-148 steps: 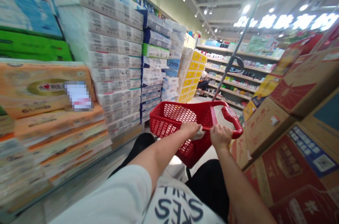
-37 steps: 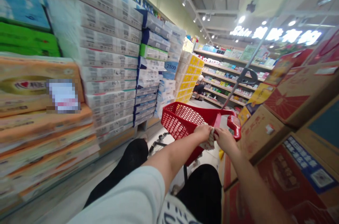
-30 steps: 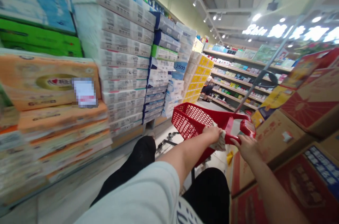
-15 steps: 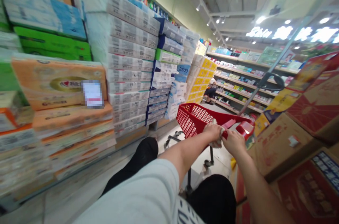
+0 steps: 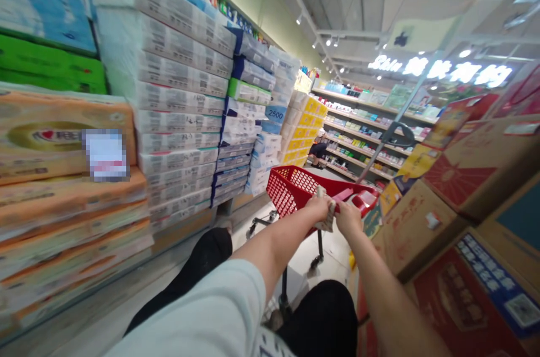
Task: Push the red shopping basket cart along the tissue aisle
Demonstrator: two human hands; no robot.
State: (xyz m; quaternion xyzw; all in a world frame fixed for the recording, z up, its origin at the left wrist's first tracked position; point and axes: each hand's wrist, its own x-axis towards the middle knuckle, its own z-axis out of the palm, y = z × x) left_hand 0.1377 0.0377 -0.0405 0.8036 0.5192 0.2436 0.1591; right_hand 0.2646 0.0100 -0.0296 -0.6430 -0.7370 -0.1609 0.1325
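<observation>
A red shopping cart (image 5: 286, 199) with a perforated basket stands ahead of my knees on dark wheeled legs. My left hand (image 5: 319, 208) is closed at its handle, over a crumpled beige cloth (image 5: 327, 223) that hangs below the bar. Close beside it, my right hand (image 5: 349, 218) grips the red handle (image 5: 336, 206) too. Fingers of both hands are partly hidden from this angle. A grey pole with a dark loop (image 5: 399, 135) rises behind the cart's right side.
Tall stacks of wrapped paper packs (image 5: 181, 87) and orange tissue packs (image 5: 63, 143) line the left. Cardboard cartons (image 5: 415, 222) crowd the right. Farther on are stocked shelves (image 5: 358, 132) and a crouching person (image 5: 318, 149). Pale floor (image 5: 295, 250) shows under the cart.
The view has turned slightly right and moved forward, so the stacks, cart and hands sit farther left. Both hands keep their hold on the handle.
</observation>
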